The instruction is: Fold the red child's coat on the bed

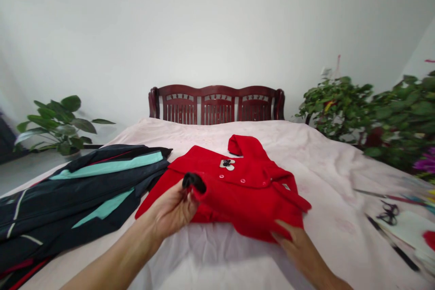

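- Left hand (176, 210): fingers closed around the dark-lined, tubular end (195, 182) of a bright red, buttoned cloth jacket (209, 159), raised toward the viewer.
- Right hand (299, 244): nearly closed, thumb and fingers pinching the jacket's near right edge.
- Jacket: mid-bed, matte, softly rumpled; round buttons, pale black-marked patch (228, 164).
- Beneath: pale pink, wrinkled bedsheet (326, 181).
- Just left: navy garments (102, 195), smooth-looking, turquoise panels.
- Behind: glossy red-brown slatted wooden headboard (217, 93).

Red buttoned cloth coat (244, 199) on pale-pink cloth sheet (326, 186), between and beyond left hand (176, 210) and right hand (294, 242). Navy-and-mint cloth garment (78, 197) left of left hand. Slatted dark-red wooden headboard (217, 91) farther beyond.
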`<action>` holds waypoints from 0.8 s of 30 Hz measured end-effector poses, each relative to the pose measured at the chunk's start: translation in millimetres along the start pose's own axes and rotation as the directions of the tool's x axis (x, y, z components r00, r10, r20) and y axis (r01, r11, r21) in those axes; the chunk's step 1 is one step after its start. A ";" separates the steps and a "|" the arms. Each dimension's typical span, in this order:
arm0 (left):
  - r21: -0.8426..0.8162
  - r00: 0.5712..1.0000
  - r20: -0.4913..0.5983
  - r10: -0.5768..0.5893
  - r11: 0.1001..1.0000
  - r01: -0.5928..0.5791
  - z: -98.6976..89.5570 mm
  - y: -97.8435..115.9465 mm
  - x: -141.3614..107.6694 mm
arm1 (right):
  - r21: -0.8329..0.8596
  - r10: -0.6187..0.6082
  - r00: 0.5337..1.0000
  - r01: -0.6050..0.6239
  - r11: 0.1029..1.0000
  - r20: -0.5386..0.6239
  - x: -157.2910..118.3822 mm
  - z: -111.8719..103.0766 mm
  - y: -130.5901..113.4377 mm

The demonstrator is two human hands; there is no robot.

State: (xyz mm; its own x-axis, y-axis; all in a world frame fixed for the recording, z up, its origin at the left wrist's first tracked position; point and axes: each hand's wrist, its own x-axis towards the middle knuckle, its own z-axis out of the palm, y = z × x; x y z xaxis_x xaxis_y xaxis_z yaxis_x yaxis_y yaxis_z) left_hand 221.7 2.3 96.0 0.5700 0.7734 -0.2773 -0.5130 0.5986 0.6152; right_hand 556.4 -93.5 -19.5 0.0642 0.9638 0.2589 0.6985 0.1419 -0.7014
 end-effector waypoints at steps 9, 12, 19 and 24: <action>0.905 0.892 0.084 0.444 0.340 -0.255 -59.7 9.4 50.6 | -0.209 0.327 0.929 -0.359 0.910 -0.172 50.9 3.0 16.8; 0.965 0.929 0.190 0.319 -0.235 -0.116 -118.3 -2.4 28.9 | -0.299 0.314 0.920 -0.375 0.877 -0.234 34.8 7.7 13.1; 0.769 0.904 0.249 0.347 -0.638 0.033 -168.2 -2.6 9.0 | -0.399 0.252 0.947 -0.313 0.862 -0.199 21.6 5.4 -9.1; 0.776 0.902 0.319 0.291 -0.626 -0.073 -152.7 -15.0 -17.8 | -0.496 0.206 0.936 -0.328 0.804 -0.285 11.6 -18.8 10.0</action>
State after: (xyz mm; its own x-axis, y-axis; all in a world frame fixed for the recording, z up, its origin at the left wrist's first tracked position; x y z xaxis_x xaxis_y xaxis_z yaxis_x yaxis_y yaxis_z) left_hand 121.2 11.4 -21.0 0.5696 0.8052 0.1648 0.7781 -0.5929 0.2077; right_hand 577.6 -85.2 -11.0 0.4074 0.8669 0.2873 0.8940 -0.3144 -0.3192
